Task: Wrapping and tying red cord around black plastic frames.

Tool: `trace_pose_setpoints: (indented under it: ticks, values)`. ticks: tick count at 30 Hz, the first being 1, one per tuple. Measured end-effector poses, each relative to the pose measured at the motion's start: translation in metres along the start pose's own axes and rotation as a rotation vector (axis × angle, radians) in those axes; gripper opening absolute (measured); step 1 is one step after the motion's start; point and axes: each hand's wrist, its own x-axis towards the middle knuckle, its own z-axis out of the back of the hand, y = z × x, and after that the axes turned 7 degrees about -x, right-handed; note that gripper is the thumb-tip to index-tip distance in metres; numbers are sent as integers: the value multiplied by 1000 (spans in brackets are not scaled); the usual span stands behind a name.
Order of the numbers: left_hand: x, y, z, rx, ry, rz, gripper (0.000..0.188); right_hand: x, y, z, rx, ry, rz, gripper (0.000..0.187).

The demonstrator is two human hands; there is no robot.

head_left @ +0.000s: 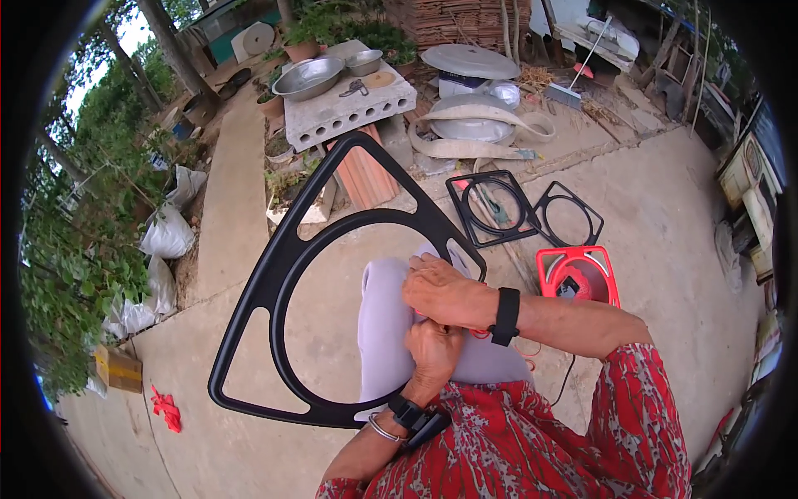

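Clock positions are read from the centre of the head view, which I follow remotely. Nearest, my right grip (pixel 449 291) and left grip (pixel 434 349) meet just right of centre, right above left, both clenched, seemingly on a red strand (pixel 480 334); the fingers hide exactly what each pinches. The black frame (pixel 268 283), a ring set in a rounded square, is tilted across the lap and reaches toward 9 o'clock. Lavender trousers (pixel 386 316) show through its opening, and the left forearm crosses its lower edge.

I judge slippage the main hazard: if either grip slackens, the strand may loosen. Overhanging the knees, the frame could slide toward 8 o'clock should a leg shift. The thin loops (pixel 530 359) at 4 o'clock might snag on the right forearm; whether they join the strand I cannot tell.

Farther out, a red frame (pixel 615 279) lies at 3 o'clock, and a square black frame (pixel 529 233) and a smaller black frame (pixel 595 226) lie between 2 and 3. Farthest, near 12, a perforated concrete worktop (pixel 324 123) bears metal bowls (pixel 307 79).
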Motion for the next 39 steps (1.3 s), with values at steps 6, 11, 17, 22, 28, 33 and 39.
trace_pose_setpoints:
  ticks: [6, 11, 17, 22, 28, 33, 39]
  values:
    - [4, -10, -1, -4, -39, 152, 17, 29, -6, -11, -170, 510, 57, 19]
    - [3, -8, 3, -20, -49, 105, 20, 32, -6, -13, -61, 382, 69, 13]
    - [2, -14, -1, 14, -39, 78, 13, 40, 0, -7, 635, 161, -319, 30]
    - [-2, 0, 3, 24, 19, 80, 11, 26, 6, 28, 1062, -64, -396, 43]
    - [-5, 25, 6, -293, -3, 118, 21, -3, 20, 66, 1474, -222, -641, 37]
    - [1, 2, 10, -1142, -82, 698, 11, -41, 36, 71, 1801, -318, -838, 29]
    - [1, 17, 11, -949, 117, 715, 6, -94, 32, 63, 1933, -475, -1041, 25]
